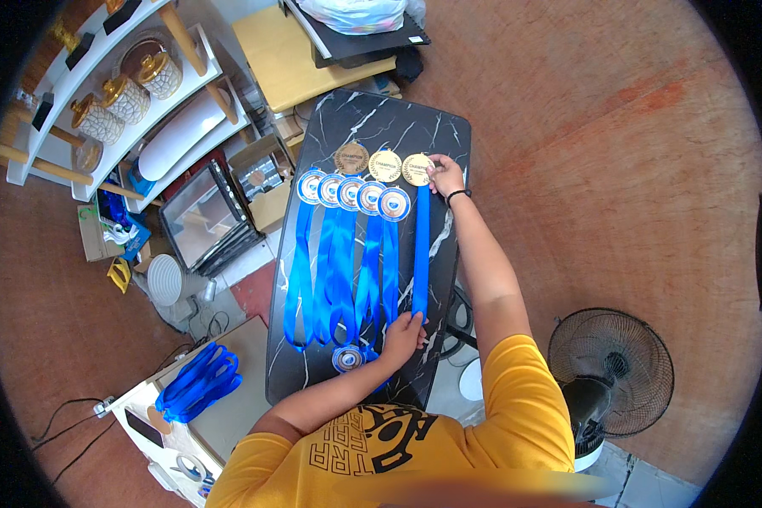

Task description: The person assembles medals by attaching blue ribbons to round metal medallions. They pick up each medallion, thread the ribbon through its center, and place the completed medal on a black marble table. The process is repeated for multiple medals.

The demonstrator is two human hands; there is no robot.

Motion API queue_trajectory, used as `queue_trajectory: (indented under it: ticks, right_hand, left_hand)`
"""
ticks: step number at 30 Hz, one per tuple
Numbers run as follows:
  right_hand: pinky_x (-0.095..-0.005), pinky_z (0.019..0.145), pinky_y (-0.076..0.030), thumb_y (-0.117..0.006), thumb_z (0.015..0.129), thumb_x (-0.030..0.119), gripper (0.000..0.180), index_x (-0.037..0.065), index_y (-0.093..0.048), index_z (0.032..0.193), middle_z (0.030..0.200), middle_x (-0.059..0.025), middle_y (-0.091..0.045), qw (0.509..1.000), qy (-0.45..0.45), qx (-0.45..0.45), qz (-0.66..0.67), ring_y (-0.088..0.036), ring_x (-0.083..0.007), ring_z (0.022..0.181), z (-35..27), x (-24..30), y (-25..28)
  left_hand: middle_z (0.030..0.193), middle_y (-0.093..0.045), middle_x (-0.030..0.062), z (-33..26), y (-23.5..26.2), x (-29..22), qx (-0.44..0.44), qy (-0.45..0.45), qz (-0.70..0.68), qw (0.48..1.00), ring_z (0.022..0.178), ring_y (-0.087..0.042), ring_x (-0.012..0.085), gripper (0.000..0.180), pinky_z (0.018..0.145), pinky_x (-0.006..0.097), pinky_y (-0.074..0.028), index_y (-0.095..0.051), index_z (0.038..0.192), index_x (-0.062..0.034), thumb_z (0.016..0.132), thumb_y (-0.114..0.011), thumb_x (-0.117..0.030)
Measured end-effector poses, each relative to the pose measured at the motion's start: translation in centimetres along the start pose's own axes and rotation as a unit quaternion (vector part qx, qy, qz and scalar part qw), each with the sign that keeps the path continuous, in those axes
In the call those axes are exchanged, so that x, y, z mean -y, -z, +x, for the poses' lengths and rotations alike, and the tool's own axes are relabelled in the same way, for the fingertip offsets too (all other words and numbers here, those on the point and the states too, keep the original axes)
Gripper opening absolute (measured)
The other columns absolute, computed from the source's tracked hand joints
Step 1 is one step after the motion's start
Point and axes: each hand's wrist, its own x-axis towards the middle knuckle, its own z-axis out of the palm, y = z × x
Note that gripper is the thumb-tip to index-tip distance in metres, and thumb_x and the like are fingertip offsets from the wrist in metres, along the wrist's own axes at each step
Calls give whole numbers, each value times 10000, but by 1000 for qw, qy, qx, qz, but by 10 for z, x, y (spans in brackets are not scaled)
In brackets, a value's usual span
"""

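On the black marbled table point(330, 127), my right hand point(446, 176) pinches the edge of a round gold medal point(416, 169) at the right of the upper row. Its blue ribbon point(421, 254) runs straight down toward me, and my left hand point(405, 339) grips the lower end. Left of this medal lie another gold medal point(385, 166) and a darker bronze-toned medal point(351, 157). Below them several blue-rimmed medals point(350, 194) overlap in a slanting row, their blue ribbons point(339, 279) stretched toward me. One more blue-rimmed medal point(348, 358) lies beside my left forearm.
A bundle of blue ribbons point(199, 383) rests on a low cabinet point(241, 406) at left. Beyond stands a white shelf point(190, 85) with lidded jars point(125, 100). A yellow table point(271, 51) is at the back. A black fan point(611, 368) stands at right.
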Motion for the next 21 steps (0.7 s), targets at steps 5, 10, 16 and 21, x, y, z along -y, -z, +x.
queue_trajectory:
  ticks: [5, 10, 16, 21]
  right_hand:
    - [-270, 396, -446, -629, 925, 37, 247, 40, -628, 1172, 667, -49, -617, 1000, 18, -2, -18, -566, -117, 472, -9, 9, -10]
    - [-302, 451, -492, -705, 865, 74, 218, 34, -669, 1076, 713, -97, -673, 988, 59, -78, -116, -632, -151, 525, -19, 14, -18]
    - [-391, 725, -547, -824, 737, 227, 273, 41, -714, 904, 837, -168, -720, 929, 103, -187, -302, -709, -287, 777, -22, 15, -21]
    - [-398, 776, -535, -835, 716, 252, 284, 44, -717, 868, 846, -164, -719, 941, 60, -181, -280, -703, -310, 843, -25, 17, -20]
  left_hand:
    - [673, -572, 13, 0, 1, 5, 2, 4, 6, 1000, 549, -534, 87, 314, 500, 247, -470, -621, 981, -27, 1031, -507, -315]
    - [685, -597, 25, 9, 5, 16, -5, 52, 17, 999, 531, -538, 97, 338, 479, 260, -480, -618, 984, -33, 1030, -495, -344]
    - [696, -613, 31, 11, 9, 28, -17, 106, 32, 994, 529, -546, 105, 367, 479, 267, -493, -613, 983, -47, 1027, -481, -386]
    - [698, -617, 32, 12, 11, 32, -15, 94, 43, 995, 523, -544, 106, 371, 478, 266, -495, -612, 989, -47, 1029, -472, -389]
